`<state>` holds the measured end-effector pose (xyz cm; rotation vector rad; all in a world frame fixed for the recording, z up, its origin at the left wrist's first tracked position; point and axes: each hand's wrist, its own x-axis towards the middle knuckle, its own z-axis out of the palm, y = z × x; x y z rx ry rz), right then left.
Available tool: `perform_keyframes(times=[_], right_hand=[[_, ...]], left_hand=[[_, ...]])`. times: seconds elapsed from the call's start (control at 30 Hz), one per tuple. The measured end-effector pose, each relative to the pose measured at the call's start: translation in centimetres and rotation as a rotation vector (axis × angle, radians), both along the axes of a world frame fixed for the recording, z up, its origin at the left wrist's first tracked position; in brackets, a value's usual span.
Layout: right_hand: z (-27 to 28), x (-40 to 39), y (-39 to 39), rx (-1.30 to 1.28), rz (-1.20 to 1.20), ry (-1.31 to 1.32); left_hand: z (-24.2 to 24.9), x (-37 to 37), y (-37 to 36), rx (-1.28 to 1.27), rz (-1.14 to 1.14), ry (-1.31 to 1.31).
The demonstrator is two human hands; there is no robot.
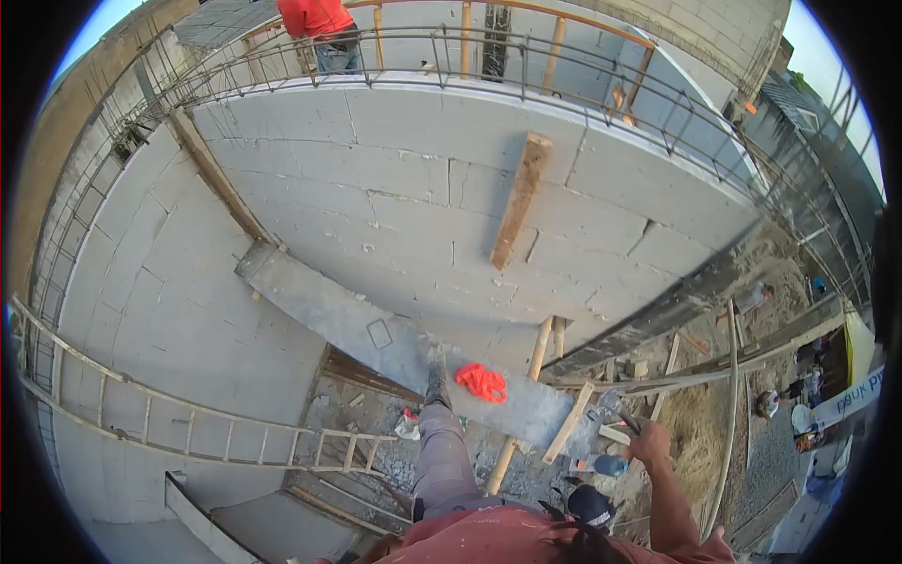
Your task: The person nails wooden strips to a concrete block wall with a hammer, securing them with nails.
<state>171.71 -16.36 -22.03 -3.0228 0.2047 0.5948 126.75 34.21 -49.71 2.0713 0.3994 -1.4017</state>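
Observation:
At the lower right, my right hand (650,444) is closed round the dark handle of a tool (611,406), seemingly a trowel, whose metal end points up and left. A small patch of skin at the bottom edge may be part of my left hand (378,547); its fingers are hidden. One leg with a dark boot (438,381) rests on a grey plank platform (319,299). On that platform lies a crumpled red-orange cloth (481,383). A short wooden board (567,423) crosses the platform's right end, left of my right hand.
A block wall (310,160) with rebar along its top rises ahead, a wooden board (521,202) against it. At left is a wooden ladder (188,437). A person in red (324,28) stands beyond the wall. Far below right are several people and rubble.

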Motion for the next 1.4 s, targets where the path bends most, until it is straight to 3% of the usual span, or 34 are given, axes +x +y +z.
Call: perform_keyframes(times=[0.1,0.13,0.23,0.27,0.3,0.33,0.37,0.43,0.47,0.57,0.63,0.7,0.77,0.8,0.87,0.9,0.97,1.03,1.1,1.17,1.23,1.27,1.33,1.4], right_hand=[[8.8,11.5,6.5,0.21,0.363,-0.705],[11.6,15.8,7.4,0.159,0.493,-0.826],[22.5,26.7,14.5,-0.053,0.522,-1.194],[26.0,30.7,16.6,-0.114,0.54,-1.311],[29.3,33.8,19.0,-0.158,0.597,-1.404],[32.4,36.5,21.3,-0.204,0.651,-1.496],[35.5,39.4,23.1,-0.168,0.747,-1.545],[40.4,44.5,26.7,-0.132,0.851,-1.633],[42.1,46.8,28.6,-0.131,0.862,-1.678],[44.0,54.9,32.6,0.209,0.841,-1.66],[44.7,59.8,34.7,0.364,0.785,-1.643],[45.1,64.2,36.0,0.444,0.72,-1.635],[45.4,68.2,37.2,0.543,0.565,-1.412],[45.1,70.8,37.6,0.546,0.561,-1.41],[43.5,75.7,38.1,0.742,0.45,-1.086],[42.3,76.7,38.8,0.739,0.459,-1.084],[40.1,78.5,40.5,0.827,0.139,-0.942],[37.0,79.3,40.9,0.788,0.122,-1.034],[34.0,80.0,39.9,0.737,0.078,-0.926],[35.7,77.7,40.3,0.564,-0.061,-0.558],[35.9,76.5,40.5,0.008,0.006,-0.711],[35.7,76.7,40.4,0.016,0.004,-0.724],[34.9,77.0,39.9,-0.228,0.173,-0.5],[33.8,77.5,39.7,-0.374,0.24,-0.336]], left_hand=[[-0.2,8.6,7.6,0.094,0.226,0.076],[-0.9,13.2,11.8,0.159,0.244,0.057],[-3.2,31.6,26.3,0.449,0.278,-0.138],[-1.2,40.3,33.3,0.502,0.043,-0.283],[2.4,48.0,38.2,0.598,0.527,-0.547],[8.5,55.6,42.4,0.512,0.82,-0.888],[15.0,62.7,45.7,0.53,0.848,-1.196],[33.2,74.5,47.3,0.612,0.746,-1.602],[38.2,78.9,49.4,0.628,0.717,-1.772],[54.6,88.9,50.6,0.604,0.466,-2.194],[62.0,94.6,50.9,0.376,0.436,-2.278],[67.8,99.8,49.7,0.238,0.339,-2.18],[71.4,105.9,48.9,0.111,0.201,-2.036],[72.5,108.8,48.0,0.149,0.101,-1.94],[73.1,113.7,45.6,0.187,-0.092,-1.742],[72.7,115.8,44.7,0.187,-0.184,-1.646],[69.4,121.1,45.2,0.167,-0.379,-1.483],[66.5,123.2,44.7,0.375,-0.552,-1.296],[61.5,125.2,46.4,0.376,-0.559,-1.222],[56.4,124.9,47.1,0.346,-0.363,-1.111],[55.6,124.6,47.5,0.405,-0.699,-0.697],[55.7,124.2,47.3,0.419,-0.805,-0.559],[55.5,122.7,46.9,0.067,-0.139,-0.429],[56.0,124.1,46.9,0.212,-0.2,-0.577]])
